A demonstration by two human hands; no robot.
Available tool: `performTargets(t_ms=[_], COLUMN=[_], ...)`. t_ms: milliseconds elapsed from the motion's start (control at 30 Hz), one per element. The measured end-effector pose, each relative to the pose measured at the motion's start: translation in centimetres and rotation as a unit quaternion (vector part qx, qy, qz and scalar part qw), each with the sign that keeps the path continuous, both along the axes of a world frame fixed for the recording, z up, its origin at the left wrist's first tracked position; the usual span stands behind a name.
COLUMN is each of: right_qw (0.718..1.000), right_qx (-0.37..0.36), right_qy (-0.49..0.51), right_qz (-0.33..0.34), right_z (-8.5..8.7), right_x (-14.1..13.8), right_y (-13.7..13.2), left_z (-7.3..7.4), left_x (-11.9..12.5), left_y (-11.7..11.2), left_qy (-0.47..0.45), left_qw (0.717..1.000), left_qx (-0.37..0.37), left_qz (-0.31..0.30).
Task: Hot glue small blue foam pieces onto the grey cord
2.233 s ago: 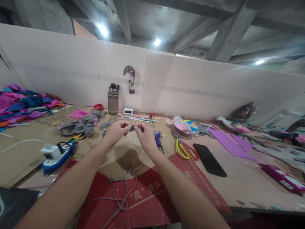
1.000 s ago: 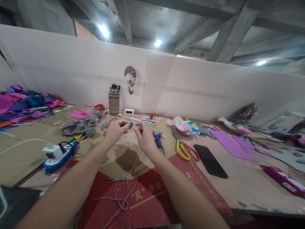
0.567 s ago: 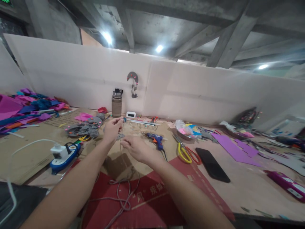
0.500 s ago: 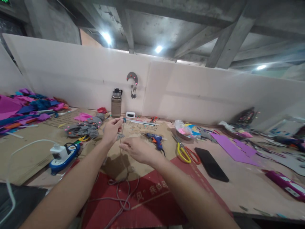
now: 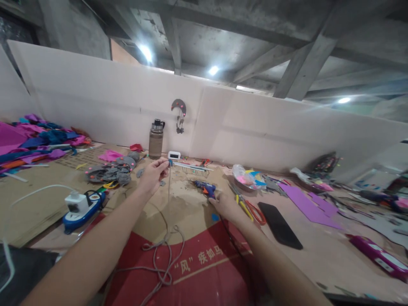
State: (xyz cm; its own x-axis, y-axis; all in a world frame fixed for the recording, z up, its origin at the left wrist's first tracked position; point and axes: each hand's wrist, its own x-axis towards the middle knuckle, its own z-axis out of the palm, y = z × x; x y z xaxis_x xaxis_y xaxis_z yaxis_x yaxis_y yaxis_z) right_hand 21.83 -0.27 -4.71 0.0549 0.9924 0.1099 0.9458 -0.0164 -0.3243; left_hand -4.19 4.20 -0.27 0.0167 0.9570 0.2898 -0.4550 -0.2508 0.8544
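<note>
My left hand (image 5: 155,175) is raised over the cardboard, pinching a small dark blue piece (image 5: 171,162) at its fingertips. From that piece a thin grey cord (image 5: 169,191) hangs down and ends in loose loops on the red part of the cardboard (image 5: 204,280). My right hand (image 5: 225,205) is closed at the handle of a blue hot glue gun (image 5: 205,188), which lies with its nozzle toward the left. The palm hides part of the handle. A small blue scrap (image 5: 215,217) lies just below the right hand.
Yellow-and-red-handled scissors (image 5: 255,212) and a black phone (image 5: 280,225) lie right of my right hand. A bottle (image 5: 156,140) stands at the back. Grey felt pieces (image 5: 111,170) and a blue power strip (image 5: 84,210) are on the left. Purple sheets (image 5: 310,206) lie to the right.
My right hand has left the cord and moved right to the glue gun, closing at its handle. My left hand has shifted slightly right, still pinching the blue piece.
</note>
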Motion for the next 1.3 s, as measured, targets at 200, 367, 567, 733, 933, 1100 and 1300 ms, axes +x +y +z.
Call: performTargets(t_ms=[200, 367, 567, 733, 933, 1100, 1300], right_qw=[0.990, 0.946, 0.860, 0.812, 0.778, 0.760, 0.760], right_qx=[-0.017, -0.005, 0.016, 0.057, 0.111, 0.140, 0.141], right_qy=[0.138, 0.315, 0.510, 0.580, 0.613, 0.623, 0.622], right_qz=[-0.040, -0.077, -0.033, 0.027, 0.074, 0.121, 0.127], right_z=[-1.3, -0.7, -1.0, -0.6, 0.3, 0.9, 1.0], right_x=[-1.1, -2.3, -4.8, -5.2, -4.9, -5.5, -5.7], right_y=[2.6, 4.1, 3.8, 2.8, 1.1, 0.1, 0.1], left_z=[0.0, -0.3, -0.6, -1.3, -2.4, -2.0, -1.2], left_x=[0.3, 0.3, 0.3, 0.5, 0.7, 0.8, 1.9], left_y=[-0.2, 0.1, 0.0, 0.2, 0.8, 0.1, -1.4], left_qy=[0.018, 0.032, 0.017, 0.028, 0.039, 0.039, 0.038], left_qw=[1.000, 0.999, 1.000, 0.999, 0.998, 0.996, 0.997], left_qx=[-0.007, 0.000, -0.013, -0.029, -0.050, -0.057, -0.061], left_qz=[0.014, 0.008, -0.007, 0.004, 0.015, 0.056, 0.028])
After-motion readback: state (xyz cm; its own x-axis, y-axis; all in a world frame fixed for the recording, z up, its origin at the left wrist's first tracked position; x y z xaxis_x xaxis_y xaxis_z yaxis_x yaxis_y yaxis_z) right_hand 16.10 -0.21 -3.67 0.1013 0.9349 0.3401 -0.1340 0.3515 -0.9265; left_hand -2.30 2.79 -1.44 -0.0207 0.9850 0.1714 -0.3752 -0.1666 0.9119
